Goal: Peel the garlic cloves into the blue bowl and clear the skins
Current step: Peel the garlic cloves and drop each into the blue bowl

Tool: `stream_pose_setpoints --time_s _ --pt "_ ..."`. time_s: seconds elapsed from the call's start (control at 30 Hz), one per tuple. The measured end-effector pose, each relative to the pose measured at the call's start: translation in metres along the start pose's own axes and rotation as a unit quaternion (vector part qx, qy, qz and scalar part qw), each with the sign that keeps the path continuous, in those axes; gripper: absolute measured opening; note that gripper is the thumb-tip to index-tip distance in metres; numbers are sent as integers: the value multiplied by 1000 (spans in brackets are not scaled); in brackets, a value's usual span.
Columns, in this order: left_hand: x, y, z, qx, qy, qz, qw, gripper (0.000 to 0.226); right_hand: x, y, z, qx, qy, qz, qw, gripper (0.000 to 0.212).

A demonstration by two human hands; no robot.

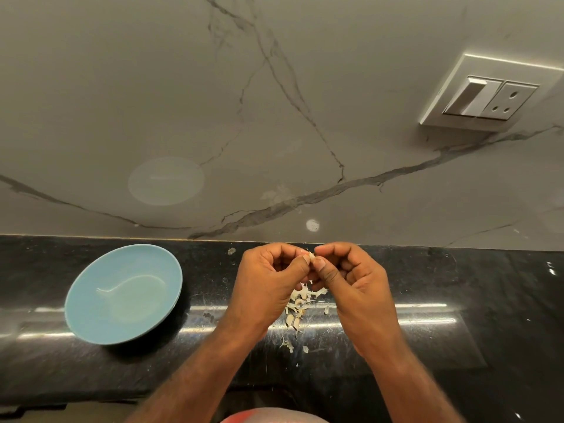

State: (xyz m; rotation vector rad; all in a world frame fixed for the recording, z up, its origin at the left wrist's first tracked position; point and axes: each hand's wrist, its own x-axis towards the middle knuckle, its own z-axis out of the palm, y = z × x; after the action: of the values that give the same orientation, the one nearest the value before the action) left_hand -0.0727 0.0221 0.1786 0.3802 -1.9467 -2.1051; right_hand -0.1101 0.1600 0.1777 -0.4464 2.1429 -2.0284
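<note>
Pale garlic clove (312, 255), mostly hidden, in pinching grip of left hand (271, 280) and right hand (352, 279)

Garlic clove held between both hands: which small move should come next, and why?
Probably peel off its skin: left hand and right hand both pinch the garlic clove, skins lie on the counter beneath, and the blue bowl looks empty.

Bowl (123, 294) on counter (457, 300), left of skins (297, 309).
</note>
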Motion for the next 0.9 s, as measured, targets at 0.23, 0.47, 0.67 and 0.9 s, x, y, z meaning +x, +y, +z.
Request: stream_pose_setpoints --time_s 0.23,0.47,0.67,0.9 --pt "-2 0 -2 17 -34 -4 999 6 1 -2 -7 1 -27 8 1000 12" --pt "-2 3 1 16 -29 -3 999 8 1 1 -4 16 -7 28 999 13" --pt "-2 -1 -1 20 -31 -4 999 8 -1 0 0 87 -14 76 993 18" --pt "0 -2 -2 17 -25 -13 999 12 -1 -4 2 237 -31 169 956 15"
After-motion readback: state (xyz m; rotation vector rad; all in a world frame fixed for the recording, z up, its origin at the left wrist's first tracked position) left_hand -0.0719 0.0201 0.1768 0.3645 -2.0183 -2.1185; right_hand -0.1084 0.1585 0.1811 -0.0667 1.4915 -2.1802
